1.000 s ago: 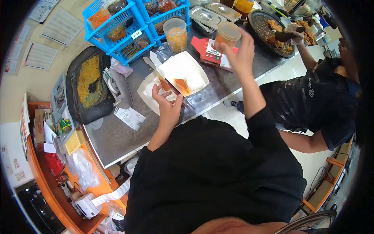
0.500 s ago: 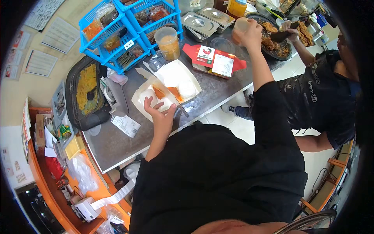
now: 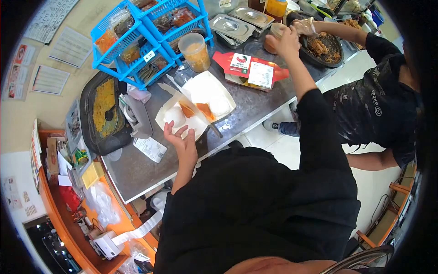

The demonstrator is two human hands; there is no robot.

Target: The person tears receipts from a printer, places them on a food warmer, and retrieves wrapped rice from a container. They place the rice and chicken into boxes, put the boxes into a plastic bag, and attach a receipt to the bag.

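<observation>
Left hand [image 3: 181, 140] open, fingers spread, holding nothing; sits at near edge of open white food box [image 3: 207, 86] on steel counter [image 3: 137, 169], contact unclear. Right hand [image 3: 286, 44] clasped round small lidded tub [image 3: 276, 31] at far counter end, beside co-worker's gloved hand [image 3: 305, 26].

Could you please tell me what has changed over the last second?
The right hand took hold of the small tub, lifted it off the counter and carried it toward the dark pan, where a co-worker's gloved hand has come beside it. The left hand stays open at the white food box, which has not moved.
</observation>
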